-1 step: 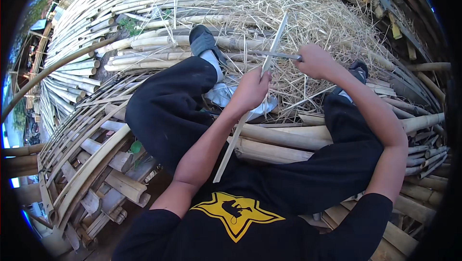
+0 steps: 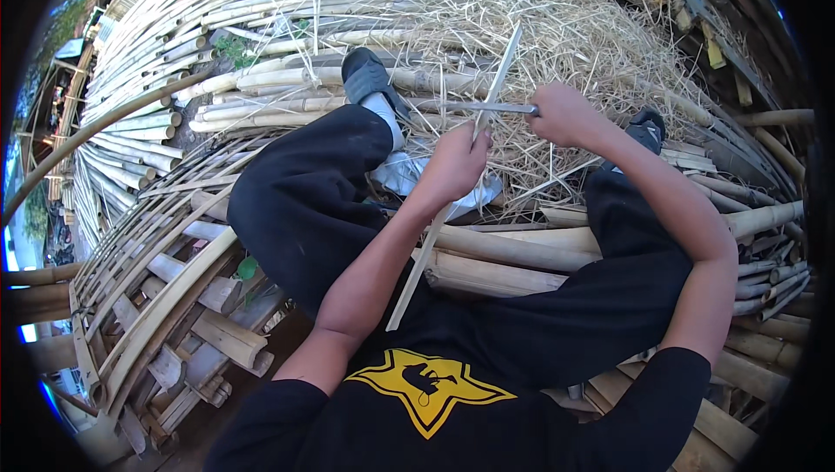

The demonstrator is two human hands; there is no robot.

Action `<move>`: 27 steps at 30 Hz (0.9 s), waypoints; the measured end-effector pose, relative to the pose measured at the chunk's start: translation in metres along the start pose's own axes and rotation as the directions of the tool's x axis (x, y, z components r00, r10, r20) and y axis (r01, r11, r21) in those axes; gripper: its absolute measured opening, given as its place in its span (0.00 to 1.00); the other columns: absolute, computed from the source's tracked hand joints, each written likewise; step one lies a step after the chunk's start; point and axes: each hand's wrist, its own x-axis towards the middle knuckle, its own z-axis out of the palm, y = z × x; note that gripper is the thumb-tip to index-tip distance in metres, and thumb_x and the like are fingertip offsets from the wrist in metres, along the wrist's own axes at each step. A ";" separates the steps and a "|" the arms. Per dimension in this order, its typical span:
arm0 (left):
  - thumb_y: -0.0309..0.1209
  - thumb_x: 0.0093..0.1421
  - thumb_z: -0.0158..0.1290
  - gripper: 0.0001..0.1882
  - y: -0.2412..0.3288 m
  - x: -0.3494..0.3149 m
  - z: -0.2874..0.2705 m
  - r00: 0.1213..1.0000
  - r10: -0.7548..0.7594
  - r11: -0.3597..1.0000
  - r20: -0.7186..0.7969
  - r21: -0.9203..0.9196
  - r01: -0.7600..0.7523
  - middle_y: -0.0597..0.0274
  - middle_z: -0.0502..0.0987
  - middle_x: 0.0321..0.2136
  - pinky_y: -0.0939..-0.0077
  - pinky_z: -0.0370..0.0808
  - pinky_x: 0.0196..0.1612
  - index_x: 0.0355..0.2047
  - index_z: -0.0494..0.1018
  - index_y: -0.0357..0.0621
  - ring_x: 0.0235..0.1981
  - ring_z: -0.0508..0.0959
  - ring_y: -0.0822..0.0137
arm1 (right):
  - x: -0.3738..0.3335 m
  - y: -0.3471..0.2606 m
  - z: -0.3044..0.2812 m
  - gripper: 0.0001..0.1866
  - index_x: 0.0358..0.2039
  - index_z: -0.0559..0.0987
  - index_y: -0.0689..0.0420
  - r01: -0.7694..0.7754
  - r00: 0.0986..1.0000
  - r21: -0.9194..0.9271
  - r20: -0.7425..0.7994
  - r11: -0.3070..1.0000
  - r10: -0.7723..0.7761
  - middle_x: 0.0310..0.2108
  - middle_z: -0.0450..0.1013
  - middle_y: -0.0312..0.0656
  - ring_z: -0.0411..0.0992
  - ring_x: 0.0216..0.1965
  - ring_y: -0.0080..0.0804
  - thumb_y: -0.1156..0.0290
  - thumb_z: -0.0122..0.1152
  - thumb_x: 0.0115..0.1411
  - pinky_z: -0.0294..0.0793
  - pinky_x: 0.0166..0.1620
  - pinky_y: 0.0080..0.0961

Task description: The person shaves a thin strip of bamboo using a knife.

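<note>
A long, pale bamboo strip (image 2: 416, 279) slants from my lap up and to the right. My left hand (image 2: 454, 164) is closed around its middle, thumb on the strip. My right hand (image 2: 564, 113) forms a fist on the handle of a narrow knife (image 2: 515, 108), the handle mostly hidden in the fingers. Pointing left, the grey blade crosses the strip just beyond my left hand. Whether its edge bites into the strip, I cannot tell.
Loose shavings (image 2: 591, 33) heap up beyond my hands. Bamboo poles (image 2: 513, 247) lie beneath and around my legs. More poles (image 2: 143, 80) are stacked at far left; a slatted bamboo frame (image 2: 230, 337) stands by my left leg. My sandalled feet (image 2: 367, 80) rest among the poles.
My right hand has shifted slightly left and nearer to me, bringing the knife a little closer to my left hand. The strip and left hand hold almost still.
</note>
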 end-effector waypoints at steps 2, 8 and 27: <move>0.37 0.65 0.41 0.17 0.006 -0.003 0.005 0.996 0.071 0.997 -0.044 0.044 -0.069 0.48 0.67 0.14 0.57 0.65 0.26 0.29 0.67 0.32 0.17 0.68 0.51 | 0.005 0.001 0.015 0.14 0.19 0.76 0.67 0.088 0.994 -0.075 -0.056 0.993 -0.093 0.20 0.71 0.58 0.73 0.27 0.55 0.65 0.56 0.48 0.73 0.35 0.43; 0.35 0.65 0.42 0.16 0.014 -0.009 0.015 0.999 0.033 0.982 -0.040 0.188 -0.025 0.35 0.71 0.19 0.48 0.65 0.30 0.29 0.66 0.31 0.25 0.71 0.35 | 0.019 0.024 0.006 0.14 0.25 0.78 0.65 -0.040 0.999 -0.239 -0.015 0.970 0.037 0.27 0.75 0.56 0.75 0.32 0.50 0.65 0.55 0.46 0.76 0.37 0.41; 0.35 0.64 0.41 0.16 -0.002 -0.003 -0.025 0.994 0.014 0.999 -0.107 0.040 -0.010 0.38 0.71 0.18 0.48 0.67 0.30 0.29 0.66 0.31 0.24 0.73 0.40 | 0.016 0.199 -0.103 0.18 0.32 0.75 0.69 -0.585 0.724 -0.043 -0.477 0.810 0.498 0.34 0.73 0.63 0.73 0.41 0.56 0.64 0.52 0.53 0.71 0.45 0.44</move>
